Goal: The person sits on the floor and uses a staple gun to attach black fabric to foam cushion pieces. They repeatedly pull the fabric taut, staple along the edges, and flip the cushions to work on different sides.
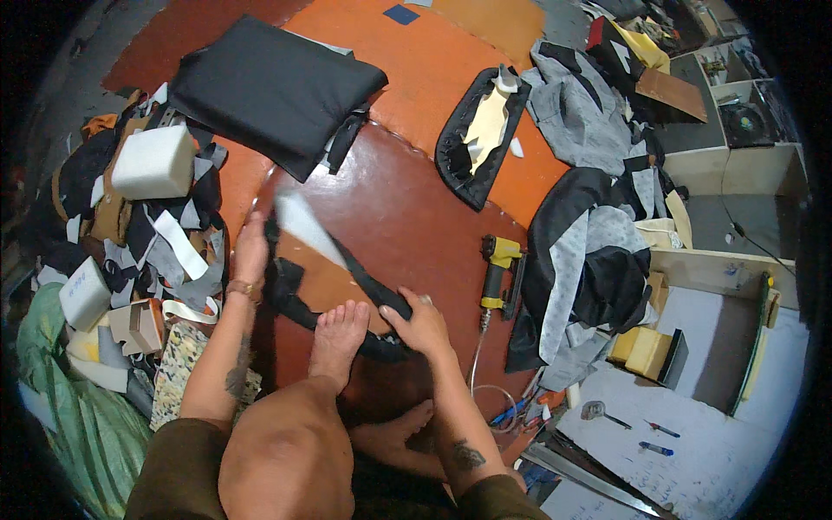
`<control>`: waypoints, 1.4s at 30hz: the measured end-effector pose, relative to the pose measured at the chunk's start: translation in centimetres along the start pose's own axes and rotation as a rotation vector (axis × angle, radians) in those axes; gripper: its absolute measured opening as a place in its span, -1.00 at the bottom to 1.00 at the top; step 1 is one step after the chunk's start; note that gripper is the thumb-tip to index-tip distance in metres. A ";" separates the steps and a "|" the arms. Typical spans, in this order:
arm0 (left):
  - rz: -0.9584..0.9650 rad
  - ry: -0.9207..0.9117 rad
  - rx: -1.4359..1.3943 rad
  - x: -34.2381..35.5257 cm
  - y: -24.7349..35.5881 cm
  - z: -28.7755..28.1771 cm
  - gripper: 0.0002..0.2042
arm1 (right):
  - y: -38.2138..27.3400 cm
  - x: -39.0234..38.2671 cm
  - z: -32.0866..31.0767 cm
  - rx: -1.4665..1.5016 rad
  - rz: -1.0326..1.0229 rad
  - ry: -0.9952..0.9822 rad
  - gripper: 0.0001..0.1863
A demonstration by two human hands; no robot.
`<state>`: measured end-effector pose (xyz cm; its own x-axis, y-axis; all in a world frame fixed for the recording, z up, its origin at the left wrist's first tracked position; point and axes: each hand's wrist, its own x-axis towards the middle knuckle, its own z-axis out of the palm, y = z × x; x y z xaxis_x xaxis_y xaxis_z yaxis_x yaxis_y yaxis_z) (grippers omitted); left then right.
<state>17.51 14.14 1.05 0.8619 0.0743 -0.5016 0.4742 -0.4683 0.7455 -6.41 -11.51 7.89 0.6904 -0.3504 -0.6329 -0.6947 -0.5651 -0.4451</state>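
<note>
A brown upholstery panel (316, 279) with black fabric folded around its edges lies tilted in front of me on the dark red floor covering. A white piece (303, 227), smeared by motion, shows at its far side. My left hand (250, 249) grips the panel's left edge, with the fingertips partly hidden. At the near right edge my right hand (420, 325) is closed on the black fabric, thumb on top and fingers underneath. My bare foot (341, 338) rests on the panel's near part, between both hands.
A yellow-black air stapler (501, 264) with a hose lies at the right. Beyond are a black padded cushion (277, 91) and a black-covered piece (483, 139) with pale backing. Fabric scraps and white foam blocks (154, 163) crowd the left; grey-black covers (589, 251) heap at the right.
</note>
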 end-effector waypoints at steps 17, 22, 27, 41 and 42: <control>-0.045 -0.765 0.102 -2.1 2.7 11.5 -0.56 | 4.6 0.3 0.8 0.646 0.118 0.010 -0.49; 0.281 -0.481 0.070 -4.8 0.4 12.0 -0.62 | -2.9 7.6 -2.9 0.803 0.160 0.014 -0.33; 0.323 -0.491 0.162 -6.0 1.3 11.1 -0.58 | -6.9 9.6 -2.9 0.512 0.112 0.062 -0.28; 0.590 -0.614 0.188 -4.4 1.8 9.2 -0.73 | -1.3 12.9 -0.7 0.557 0.022 0.129 -0.74; 0.638 -0.596 0.217 -4.3 1.7 9.2 -0.73 | -1.6 13.1 -0.3 0.546 0.032 0.164 -0.78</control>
<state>12.99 4.89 0.46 0.6852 -0.6975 -0.2097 -0.1595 -0.4246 0.8912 3.78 -15.41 0.47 0.6594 -0.4970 -0.5640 -0.6891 -0.0998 -0.7177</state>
